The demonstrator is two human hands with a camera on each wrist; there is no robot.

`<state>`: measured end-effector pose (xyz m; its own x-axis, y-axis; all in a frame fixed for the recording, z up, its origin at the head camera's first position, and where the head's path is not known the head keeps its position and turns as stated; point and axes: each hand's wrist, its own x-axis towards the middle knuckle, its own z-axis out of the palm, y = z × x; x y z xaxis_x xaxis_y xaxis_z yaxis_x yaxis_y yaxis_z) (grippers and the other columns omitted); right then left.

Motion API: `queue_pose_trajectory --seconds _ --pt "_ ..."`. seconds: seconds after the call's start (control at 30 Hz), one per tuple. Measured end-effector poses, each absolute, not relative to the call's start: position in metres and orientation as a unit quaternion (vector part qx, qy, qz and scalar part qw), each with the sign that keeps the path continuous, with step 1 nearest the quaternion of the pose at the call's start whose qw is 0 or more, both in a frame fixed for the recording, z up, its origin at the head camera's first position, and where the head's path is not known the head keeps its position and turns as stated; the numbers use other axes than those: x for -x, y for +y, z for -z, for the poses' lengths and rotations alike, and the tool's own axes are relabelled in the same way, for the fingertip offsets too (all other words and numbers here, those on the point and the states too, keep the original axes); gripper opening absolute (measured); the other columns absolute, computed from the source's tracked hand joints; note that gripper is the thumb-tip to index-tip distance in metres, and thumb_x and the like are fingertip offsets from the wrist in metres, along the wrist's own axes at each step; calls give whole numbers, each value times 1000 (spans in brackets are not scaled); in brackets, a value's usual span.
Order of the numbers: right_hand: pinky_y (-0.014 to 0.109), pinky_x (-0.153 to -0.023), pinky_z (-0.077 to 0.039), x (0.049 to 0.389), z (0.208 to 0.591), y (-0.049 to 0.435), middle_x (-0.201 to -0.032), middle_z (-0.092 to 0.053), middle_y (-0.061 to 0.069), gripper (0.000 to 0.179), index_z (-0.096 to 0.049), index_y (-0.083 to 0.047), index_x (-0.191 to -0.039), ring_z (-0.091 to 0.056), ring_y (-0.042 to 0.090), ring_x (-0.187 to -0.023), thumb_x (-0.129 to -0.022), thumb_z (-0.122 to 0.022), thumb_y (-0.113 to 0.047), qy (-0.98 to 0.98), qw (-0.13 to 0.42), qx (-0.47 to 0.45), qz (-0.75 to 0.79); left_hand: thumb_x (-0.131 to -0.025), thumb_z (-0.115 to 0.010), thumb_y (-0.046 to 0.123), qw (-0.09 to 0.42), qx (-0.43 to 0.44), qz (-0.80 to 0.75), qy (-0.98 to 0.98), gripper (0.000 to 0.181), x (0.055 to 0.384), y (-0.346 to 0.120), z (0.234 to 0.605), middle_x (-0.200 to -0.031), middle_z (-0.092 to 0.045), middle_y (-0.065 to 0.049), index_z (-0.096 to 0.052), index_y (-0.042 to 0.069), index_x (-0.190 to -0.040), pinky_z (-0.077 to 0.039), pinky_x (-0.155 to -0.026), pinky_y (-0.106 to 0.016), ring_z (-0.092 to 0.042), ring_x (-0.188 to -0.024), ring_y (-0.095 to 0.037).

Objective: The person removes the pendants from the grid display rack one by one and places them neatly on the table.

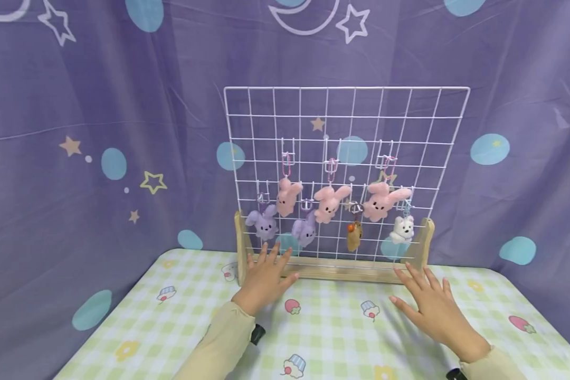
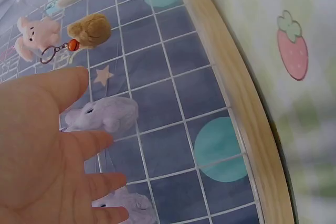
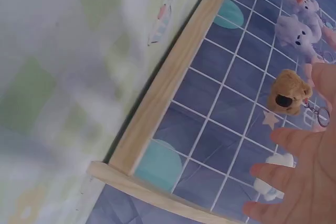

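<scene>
My left hand point(image 1: 267, 277) is spread with straight fingers before the lower left of a white wire grid rack point(image 1: 342, 115), nearest two purple bunny keychains point(image 1: 265, 226) point(image 1: 305, 231). My right hand point(image 1: 432, 309), fingers also spread, is in front of the rack's lower right, below a white plush keychain point(image 1: 402, 230). Neither hand holds anything. Three pink bunny keychains point(image 1: 330, 205) hang in the upper row on hooks. A brown plush keychain point(image 1: 354, 236) with an orange bell point(image 2: 74, 45) hangs between the purple and white ones. In the right wrist view its dark nose shows.
The rack stands in a wooden base point(image 1: 342, 269) with upright end pieces at both sides. Under it lies a green checked tablecloth point(image 1: 332, 327) with printed cupcakes, strawberries and flowers. A purple curtain point(image 1: 123, 105) with moons and stars hangs behind and at the sides.
</scene>
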<state>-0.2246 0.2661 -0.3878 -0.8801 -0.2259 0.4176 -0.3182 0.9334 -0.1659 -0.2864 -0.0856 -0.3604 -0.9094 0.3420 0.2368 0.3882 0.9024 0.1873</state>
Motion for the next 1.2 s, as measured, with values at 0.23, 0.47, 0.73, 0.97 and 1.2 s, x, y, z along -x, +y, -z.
queue_pose_trajectory --seconds 0.23,0.47,0.73,0.97,1.2 --pt "79 -94 -8 223 370 274 -147 -32 24 61 -34 -17 -146 -23 55 -130 -94 -52 -43 -954 197 -155 -163 -95 -44 53 103 209 151 -961 64 285 -85 353 -153 -25 -15 -32 19 -148 -12 -104 -71 -16 -140 -42" --pt "72 -98 -18 230 347 290 -138 -43 26 51 -41 -7 -140 -34 52 -125 -95 -55 -27 -917 274 -178 -231 -94 -52 42 131 257 204 -936 60 284 -91 333 -148 -35 -18 -36 14 -145 -23 -105 -64 -32 -134 -40" --pt "63 -91 -35 246 317 302 -129 -52 26 45 -49 0 -132 -45 46 -118 -97 -53 -27 -887 314 -128 -314 -96 -53 37 146 285 248 -914 52 287 -95 312 -139 -50 -7 -44 11 -141 -37 -103 -50 -47 -126 -30" --pt "16 -87 -44 274 286 310 -112 -64 -1 47 -54 2 -126 -51 -9 -96 -95 -54 -34 -839 334 -67 -424 -96 -53 33 144 285 290 -902 44 291 -101 301 -128 -58 -10 -52 8 -133 -46 -94 -45 -57 -112 -27" --pt "6 -74 -39 292 272 320 -89 -54 -30 51 -56 3 -124 -50 -14 -86 -92 -58 -36 -813 340 -15 -473 -97 -51 34 148 256 325 -899 40 291 -111 294 -124 -62 -9 -54 11 -130 -46 -93 -49 -57 -112 -30"
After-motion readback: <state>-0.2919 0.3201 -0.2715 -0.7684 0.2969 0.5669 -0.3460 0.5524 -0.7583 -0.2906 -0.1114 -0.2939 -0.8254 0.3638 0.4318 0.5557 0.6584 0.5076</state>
